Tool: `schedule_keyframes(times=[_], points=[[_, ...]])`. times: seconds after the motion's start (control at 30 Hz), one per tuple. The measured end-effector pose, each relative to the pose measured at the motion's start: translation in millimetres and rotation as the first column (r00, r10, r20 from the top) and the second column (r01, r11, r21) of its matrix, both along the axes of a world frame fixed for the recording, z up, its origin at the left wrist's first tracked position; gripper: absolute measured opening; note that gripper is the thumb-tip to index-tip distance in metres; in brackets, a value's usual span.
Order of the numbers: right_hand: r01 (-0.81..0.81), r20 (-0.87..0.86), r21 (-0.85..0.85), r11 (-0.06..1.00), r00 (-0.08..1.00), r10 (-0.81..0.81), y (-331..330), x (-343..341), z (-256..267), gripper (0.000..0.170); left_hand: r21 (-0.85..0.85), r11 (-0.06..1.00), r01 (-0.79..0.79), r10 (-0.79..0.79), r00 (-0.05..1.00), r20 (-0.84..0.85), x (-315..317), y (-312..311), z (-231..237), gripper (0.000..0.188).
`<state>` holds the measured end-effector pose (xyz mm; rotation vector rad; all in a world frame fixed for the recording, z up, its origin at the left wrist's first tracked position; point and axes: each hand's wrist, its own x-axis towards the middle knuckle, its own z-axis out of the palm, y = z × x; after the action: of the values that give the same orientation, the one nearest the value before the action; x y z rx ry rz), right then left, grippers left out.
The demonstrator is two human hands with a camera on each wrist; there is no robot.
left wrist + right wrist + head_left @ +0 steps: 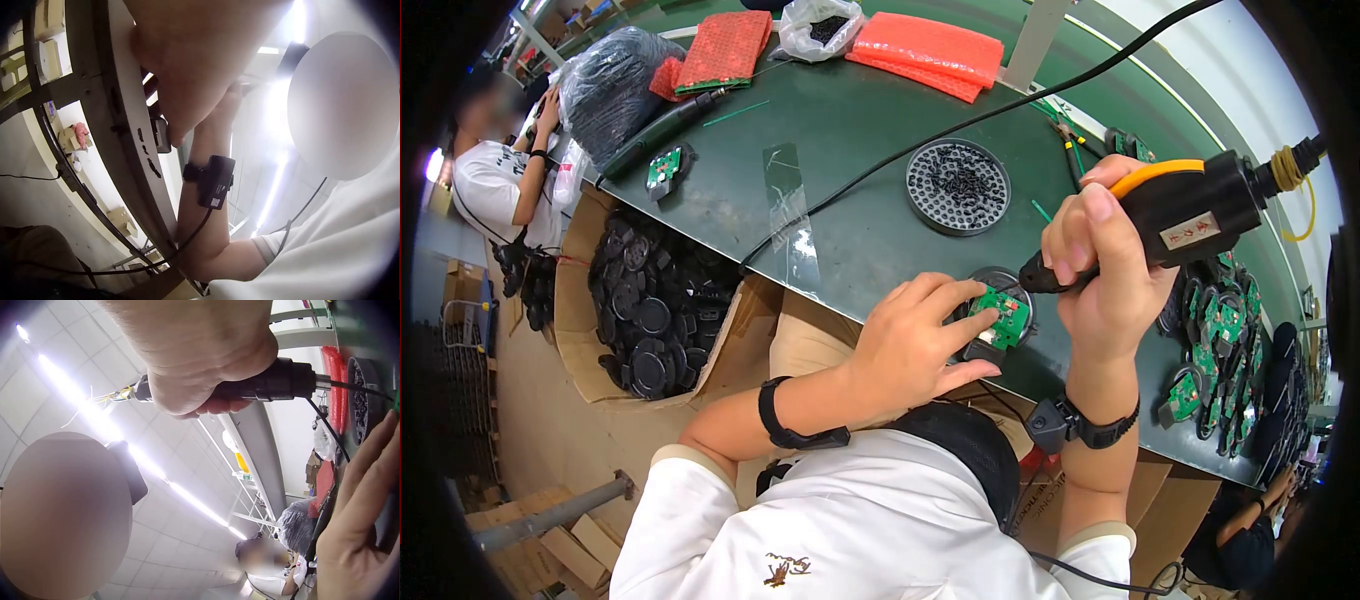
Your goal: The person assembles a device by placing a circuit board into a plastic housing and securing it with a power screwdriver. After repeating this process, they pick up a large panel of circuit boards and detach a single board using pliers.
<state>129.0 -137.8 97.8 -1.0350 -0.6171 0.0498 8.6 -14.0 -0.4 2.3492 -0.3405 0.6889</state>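
Observation:
A green circuit board (1003, 322) lies on a round black part (1028, 330) at the table's near edge. My left hand (915, 345) holds this piece, two fingertips on the board and the thumb along its near side. The left wrist view shows that hand (194, 56) beside a black block (162, 135). My right hand (1112, 265) grips a black power screwdriver (1190, 215) with an orange lever, its nose tilted toward the board. In the right wrist view the screwdriver (269, 381) has a thin bit pointing at the board, beside my left fingers.
A round tray (957, 228) of small black pieces stands beyond the board. Several boards (1225, 325) are piled right. A carton (572, 330) of black parts is at left. A cable (880, 165) crosses the table; pliers (1070, 150) and red bubble wrap (925, 50) lie farther back.

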Motion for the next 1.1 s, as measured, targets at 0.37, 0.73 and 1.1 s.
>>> schedule_keyframes(times=[0.37,0.73,1.1], points=[[-0.013,0.011,-0.007,1.000,1.000,0.013,1,1,-5,0.015,0.016,1.000,0.005,-0.005,1.000,-0.008,1,0,1,0.052],[0.026,0.034,-0.118,0.993,0.999,-0.022,7,-3,-2,0.018,0.031,0.999,0.006,-0.005,1.000,-0.018,1,1,3,0.055],[0.023,0.030,-0.234,0.972,0.999,-0.017,9,-5,-2,0.017,0.052,0.999,0.016,-0.014,0.999,-0.048,1,3,3,0.058]])
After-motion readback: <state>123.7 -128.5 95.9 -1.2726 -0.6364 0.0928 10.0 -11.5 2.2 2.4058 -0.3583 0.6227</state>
